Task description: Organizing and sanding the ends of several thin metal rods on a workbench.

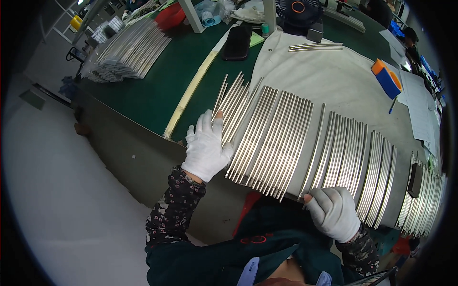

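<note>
The right hand (334, 213) curls at the near ends of the rods (284, 143); I can't tell if it grips one. Apart from it, the left hand (206, 145) lies open against more. The rods, mostly on pale cloth (329, 66), look stiff, slippery and light, best held near an end.

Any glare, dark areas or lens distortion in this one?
Head view: pale highlights streak the metal rods; the left hand and right hand are lit well enough to read glove folds; corners fall to black; rods toward the right rim look slightly bowed, likely fisheye bending.
</note>
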The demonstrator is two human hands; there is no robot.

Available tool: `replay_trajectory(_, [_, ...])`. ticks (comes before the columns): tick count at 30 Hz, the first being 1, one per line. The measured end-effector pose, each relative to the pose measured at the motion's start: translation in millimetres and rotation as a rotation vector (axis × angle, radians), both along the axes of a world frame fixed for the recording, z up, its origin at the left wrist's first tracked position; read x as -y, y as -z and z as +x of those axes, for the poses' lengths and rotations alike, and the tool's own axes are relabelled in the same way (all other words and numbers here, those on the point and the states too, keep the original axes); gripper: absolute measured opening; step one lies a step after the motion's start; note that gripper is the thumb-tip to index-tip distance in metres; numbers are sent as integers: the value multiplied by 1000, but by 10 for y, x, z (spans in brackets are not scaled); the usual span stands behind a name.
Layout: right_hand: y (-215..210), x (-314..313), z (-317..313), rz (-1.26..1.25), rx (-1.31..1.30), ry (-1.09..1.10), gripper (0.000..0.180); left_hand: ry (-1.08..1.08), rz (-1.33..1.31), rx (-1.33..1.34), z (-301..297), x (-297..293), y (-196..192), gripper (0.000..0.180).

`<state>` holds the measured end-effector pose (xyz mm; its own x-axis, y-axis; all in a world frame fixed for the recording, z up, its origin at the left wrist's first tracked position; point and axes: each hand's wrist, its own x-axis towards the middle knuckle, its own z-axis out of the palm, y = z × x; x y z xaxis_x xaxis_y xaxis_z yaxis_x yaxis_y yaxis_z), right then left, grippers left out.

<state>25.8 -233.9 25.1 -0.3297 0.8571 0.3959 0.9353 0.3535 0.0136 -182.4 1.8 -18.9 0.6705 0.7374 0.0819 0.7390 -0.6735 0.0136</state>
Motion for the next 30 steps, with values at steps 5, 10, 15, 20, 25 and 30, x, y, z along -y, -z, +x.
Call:
replay_trajectory(5, [17,85,7,-30,23,54,21,5,-18,70,-15,-147,78,67])
replay_trajectory(10, [60,165,31,-22,21,77,21,-84,-39,58,-135,-253,107,66])
replay_trajectory(15, [53,124,43,-44,43,112,18,-118,-39,-57,87,-127,4,69])
replay_trajectory(20, [12,118,62,-5,38,106,14,-165,29,-149,113,-171,-35,65])
replay_trajectory(25, [-24,211,75,-47,40,157,12,-245,39,-125,-16,-397,48,63])
replay_trajectory(30, [25,260,96,-48,54,170,10,-90,-8,-87,-140,-407,132,74])
